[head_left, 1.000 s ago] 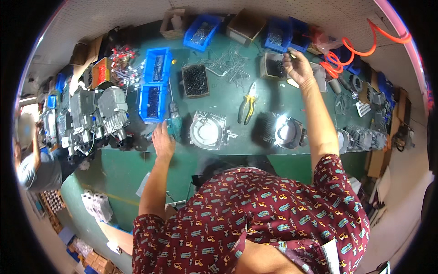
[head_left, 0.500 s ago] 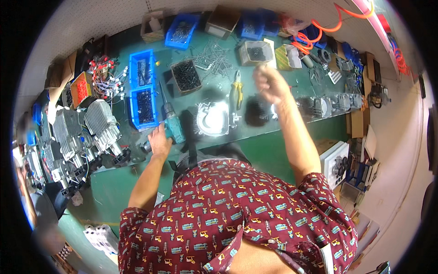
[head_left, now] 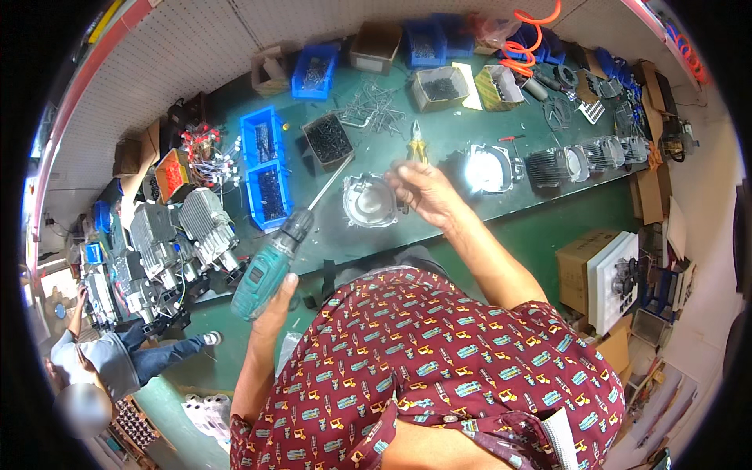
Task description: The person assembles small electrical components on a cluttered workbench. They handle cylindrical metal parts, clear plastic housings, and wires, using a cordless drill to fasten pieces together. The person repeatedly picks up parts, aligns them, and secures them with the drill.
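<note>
My left hand (head_left: pixel 276 309) is wrapped around the grip of a teal cordless drill (head_left: pixel 262 278), raised at the bench's front edge. Its long thin bit (head_left: pixel 332 180) slants up and right, the tip near a box of black screws (head_left: pixel 329 139). A round cast metal housing (head_left: pixel 368 201) lies on the bench to the right of the drill. Just right of that housing is my right hand (head_left: pixel 423 190), fingers curled together; anything between them is too small to make out. Yellow-handled pliers (head_left: pixel 418 145) lie directly beyond this hand, their handles partly covered.
A second housing (head_left: pixel 489 168) and several finned motor parts (head_left: pixel 558 166) line the bench's right side. Blue bins (head_left: pixel 268 192) stand left of centre, finned motors (head_left: pixel 207 219) farther left. Loose hex keys (head_left: pixel 372 106) lie behind. A co-worker (head_left: pixel 106 364) is at lower left.
My left hand has lifted the drill off the bench, its bit now slanting right. My right hand has come from near the clear screw bin down and left to the housing. The view has shifted.
</note>
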`<act>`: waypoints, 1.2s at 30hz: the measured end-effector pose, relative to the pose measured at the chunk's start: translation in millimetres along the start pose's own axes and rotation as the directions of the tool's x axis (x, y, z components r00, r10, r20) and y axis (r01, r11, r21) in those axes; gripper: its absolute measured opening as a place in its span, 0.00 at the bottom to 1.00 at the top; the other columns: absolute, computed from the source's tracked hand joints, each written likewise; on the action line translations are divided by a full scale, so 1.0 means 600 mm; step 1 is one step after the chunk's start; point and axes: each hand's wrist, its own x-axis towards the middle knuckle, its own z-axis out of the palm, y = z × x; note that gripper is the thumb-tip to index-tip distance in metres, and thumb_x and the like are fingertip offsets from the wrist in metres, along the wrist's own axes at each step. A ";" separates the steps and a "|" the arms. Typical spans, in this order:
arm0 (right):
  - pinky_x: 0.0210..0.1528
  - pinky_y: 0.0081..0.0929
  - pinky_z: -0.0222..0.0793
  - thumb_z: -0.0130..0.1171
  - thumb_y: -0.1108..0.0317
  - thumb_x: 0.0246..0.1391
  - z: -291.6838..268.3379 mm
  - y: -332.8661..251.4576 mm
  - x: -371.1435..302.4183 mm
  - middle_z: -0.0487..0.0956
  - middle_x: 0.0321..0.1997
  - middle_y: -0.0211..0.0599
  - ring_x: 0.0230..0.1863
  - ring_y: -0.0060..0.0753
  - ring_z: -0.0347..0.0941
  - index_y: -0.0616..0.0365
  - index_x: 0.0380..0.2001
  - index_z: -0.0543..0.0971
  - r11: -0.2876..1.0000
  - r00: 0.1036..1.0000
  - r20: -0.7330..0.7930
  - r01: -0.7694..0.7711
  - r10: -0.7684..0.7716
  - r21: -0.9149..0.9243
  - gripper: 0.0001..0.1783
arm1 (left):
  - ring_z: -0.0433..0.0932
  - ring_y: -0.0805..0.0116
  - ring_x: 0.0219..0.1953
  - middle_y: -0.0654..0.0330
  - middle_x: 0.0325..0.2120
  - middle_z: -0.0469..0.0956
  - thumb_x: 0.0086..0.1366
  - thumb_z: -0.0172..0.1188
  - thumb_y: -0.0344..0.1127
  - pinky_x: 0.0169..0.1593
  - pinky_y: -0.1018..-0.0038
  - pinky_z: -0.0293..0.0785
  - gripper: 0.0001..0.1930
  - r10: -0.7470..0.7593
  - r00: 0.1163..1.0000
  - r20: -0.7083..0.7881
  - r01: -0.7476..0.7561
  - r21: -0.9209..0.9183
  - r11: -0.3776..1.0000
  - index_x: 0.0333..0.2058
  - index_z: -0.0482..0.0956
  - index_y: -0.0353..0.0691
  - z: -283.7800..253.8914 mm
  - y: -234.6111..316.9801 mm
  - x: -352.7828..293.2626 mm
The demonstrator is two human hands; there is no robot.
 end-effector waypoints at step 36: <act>0.31 0.14 0.78 0.64 0.64 0.63 -0.004 -0.051 0.020 0.83 0.39 0.40 0.33 0.24 0.79 0.63 0.40 0.80 0.971 0.952 0.200 -0.215 0.232 -0.104 0.12 | 0.79 0.71 0.32 0.61 0.35 0.83 0.62 0.71 0.35 0.37 0.69 0.75 0.12 0.047 0.998 -0.048 -0.046 0.017 0.999 0.41 0.83 0.37 0.059 0.096 -0.048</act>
